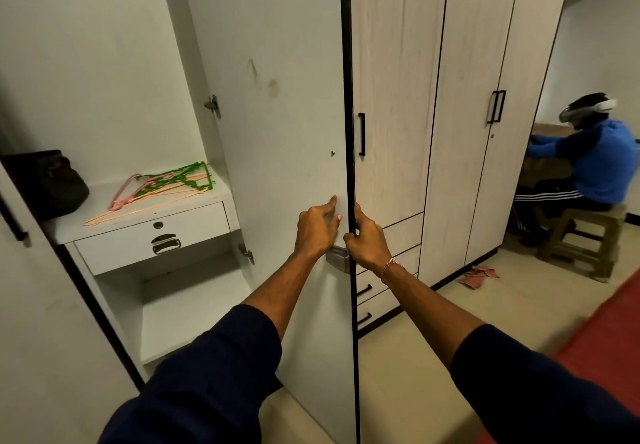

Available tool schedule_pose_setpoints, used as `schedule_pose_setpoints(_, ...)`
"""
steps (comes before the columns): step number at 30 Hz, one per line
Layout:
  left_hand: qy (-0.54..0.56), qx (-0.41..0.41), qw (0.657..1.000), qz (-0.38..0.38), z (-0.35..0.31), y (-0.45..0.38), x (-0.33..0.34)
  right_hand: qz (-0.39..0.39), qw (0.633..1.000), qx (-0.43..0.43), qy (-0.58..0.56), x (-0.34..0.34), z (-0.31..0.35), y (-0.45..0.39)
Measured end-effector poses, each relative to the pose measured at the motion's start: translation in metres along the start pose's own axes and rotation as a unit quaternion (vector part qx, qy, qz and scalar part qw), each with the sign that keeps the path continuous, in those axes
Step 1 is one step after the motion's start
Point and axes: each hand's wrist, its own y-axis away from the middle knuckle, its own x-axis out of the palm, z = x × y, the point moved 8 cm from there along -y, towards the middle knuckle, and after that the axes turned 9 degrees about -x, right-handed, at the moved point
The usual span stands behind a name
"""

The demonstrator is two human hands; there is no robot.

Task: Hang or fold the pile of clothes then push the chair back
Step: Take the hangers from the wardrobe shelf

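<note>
White wardrobe door [277, 132] between left hand [317, 230], right hand [365, 241].

Right hand [365, 241] grips open wardrobe door [277, 114] edge; left hand [317, 230] touches it

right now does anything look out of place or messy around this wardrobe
Yes. A crumpled pinkish cloth lies on the floor at the foot of the closed wardrobe doors, and the hangers sit in a tangled heap on the shelf above the drawer rather than hanging up.
</note>
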Motion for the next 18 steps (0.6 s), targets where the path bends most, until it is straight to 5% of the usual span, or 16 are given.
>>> schedule_pose_setpoints(6, -0.007, 0.021, 0.998, 0.054, 0.016, 0.0, -0.012, -0.202, 0.965, -0.148, 0.073, 0.006, 0.05, 0.014)
schedule_pose_setpoints(18, 0.005, -0.071, 0.995, -0.065, 0.138, 0.002, -0.175, 0.0, 0.987, -0.144, 0.077, 0.171, 0.126, -0.012)
